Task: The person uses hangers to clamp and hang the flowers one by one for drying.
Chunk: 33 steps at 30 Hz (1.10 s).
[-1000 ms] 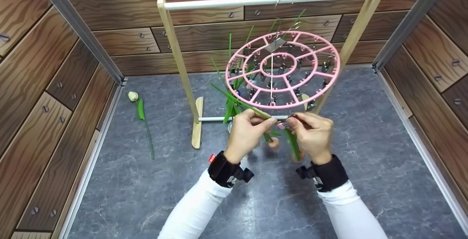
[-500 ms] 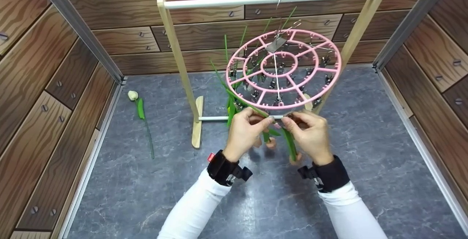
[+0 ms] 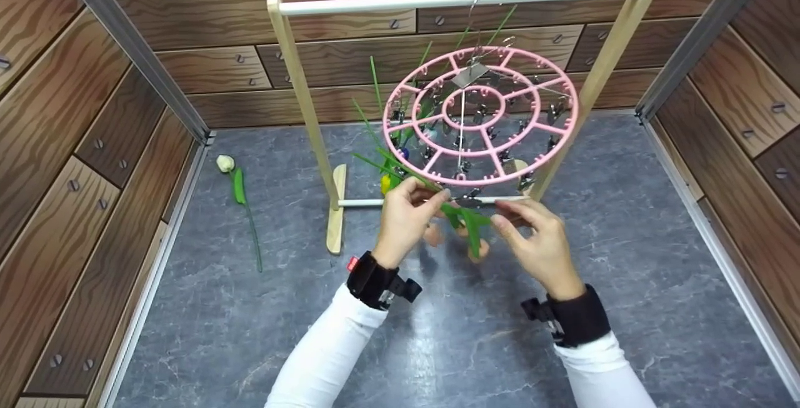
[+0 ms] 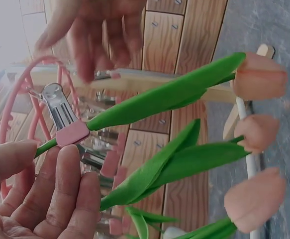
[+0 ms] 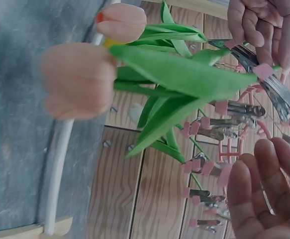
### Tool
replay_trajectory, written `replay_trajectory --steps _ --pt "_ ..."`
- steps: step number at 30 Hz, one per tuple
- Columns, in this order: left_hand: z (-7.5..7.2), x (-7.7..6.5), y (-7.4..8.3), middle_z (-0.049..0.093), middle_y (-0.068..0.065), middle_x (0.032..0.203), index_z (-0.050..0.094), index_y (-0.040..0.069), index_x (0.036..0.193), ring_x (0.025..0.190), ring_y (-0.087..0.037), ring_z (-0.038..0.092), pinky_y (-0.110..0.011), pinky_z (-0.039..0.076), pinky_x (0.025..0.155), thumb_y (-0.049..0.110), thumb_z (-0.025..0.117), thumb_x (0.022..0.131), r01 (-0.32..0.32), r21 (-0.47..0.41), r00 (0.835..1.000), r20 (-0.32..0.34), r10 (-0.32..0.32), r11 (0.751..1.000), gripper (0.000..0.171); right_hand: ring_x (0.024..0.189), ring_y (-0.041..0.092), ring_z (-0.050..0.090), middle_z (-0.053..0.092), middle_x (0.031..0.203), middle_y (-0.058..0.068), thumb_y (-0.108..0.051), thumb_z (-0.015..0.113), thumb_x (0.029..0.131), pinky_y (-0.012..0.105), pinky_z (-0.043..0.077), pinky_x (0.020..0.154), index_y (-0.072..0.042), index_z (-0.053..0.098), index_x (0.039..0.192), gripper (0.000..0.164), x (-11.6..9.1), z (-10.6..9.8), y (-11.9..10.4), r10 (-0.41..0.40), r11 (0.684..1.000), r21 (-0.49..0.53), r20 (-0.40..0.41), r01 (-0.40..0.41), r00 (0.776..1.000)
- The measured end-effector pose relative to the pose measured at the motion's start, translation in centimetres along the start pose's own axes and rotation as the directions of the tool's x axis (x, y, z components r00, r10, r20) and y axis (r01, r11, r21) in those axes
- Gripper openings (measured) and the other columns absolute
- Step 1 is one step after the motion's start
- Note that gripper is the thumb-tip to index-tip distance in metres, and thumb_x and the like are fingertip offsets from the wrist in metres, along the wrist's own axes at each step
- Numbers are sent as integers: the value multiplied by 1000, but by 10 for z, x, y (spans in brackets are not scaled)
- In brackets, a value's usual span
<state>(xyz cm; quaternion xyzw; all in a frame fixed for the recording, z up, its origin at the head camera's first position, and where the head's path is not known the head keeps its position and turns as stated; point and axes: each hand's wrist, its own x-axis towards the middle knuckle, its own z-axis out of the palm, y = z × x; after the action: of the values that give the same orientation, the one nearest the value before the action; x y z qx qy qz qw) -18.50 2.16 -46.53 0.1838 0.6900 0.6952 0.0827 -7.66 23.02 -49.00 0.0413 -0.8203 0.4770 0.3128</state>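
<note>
In the head view, my left hand (image 3: 406,214) is below the front rim of a pink round clip hanger (image 3: 481,180). Its thumb and fingers pinch the green stem (image 4: 45,148) of an artificial peach tulip (image 4: 260,76). Right beside that grip, a metal clip (image 4: 60,102) with a pink pad (image 4: 73,133) is closed across the stem, and the tulip points head downward. My right hand (image 3: 537,239) is apart from the clip, holding nothing, its fingers loosely bent. Two more peach tulips (image 4: 256,133) hang close by.
The hanger hooks over the white top bar (image 3: 375,3) of a wooden stand (image 3: 304,102). A yellow tulip (image 3: 386,183) shows under its left side. On the grey floor at left lies a white tulip (image 3: 239,186). Several clips (image 5: 209,169) dangle from the hanger.
My right hand has let go of the clip and drawn back to the right. My left hand has shifted slightly left, still pinching the stem. The tulip's leaves have swung left.
</note>
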Motion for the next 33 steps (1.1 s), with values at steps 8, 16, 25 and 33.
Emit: replay_trajectory --steps 8,16,25,33 --pt "-18 9 -5 86 -31 106 76 -12 113 69 -2 72 -23 67 71 -1 81 107 -13 7 999 -52 13 1000 14 99 -17 67 80 109 34 12 81 99 3 57 89 14 84 120 21 -23 -8 5 6 999 -37 -36 -8 999" --pt "-34 17 -8 85 -33 108 76 -14 116 69 -4 73 -25 70 72 -1 80 107 -8 32 996 -94 11 999 17 102 -17 68 81 110 33 12 80 101 2 56 91 12 85 120 20 -39 -17 8 16 998 -61 -38 -18 999" --pt "-49 23 -9 87 -26 103 79 -14 124 68 -3 72 -15 59 61 4 79 109 36 60 989 -145 -27 998 23 103 -17 68 81 108 31 12 81 101 3 56 92 11 85 119 18 -46 -22 12 0 998 -70 -48 -4 999" --pt "-67 24 -12 86 -34 121 75 -17 140 80 -3 77 -17 68 76 3 78 110 67 88 979 -197 -48 994 36 102 -18 67 81 110 31 13 79 101 2 55 92 11 85 119 19 -47 -26 11 27 996 -84 -43 -30 999"
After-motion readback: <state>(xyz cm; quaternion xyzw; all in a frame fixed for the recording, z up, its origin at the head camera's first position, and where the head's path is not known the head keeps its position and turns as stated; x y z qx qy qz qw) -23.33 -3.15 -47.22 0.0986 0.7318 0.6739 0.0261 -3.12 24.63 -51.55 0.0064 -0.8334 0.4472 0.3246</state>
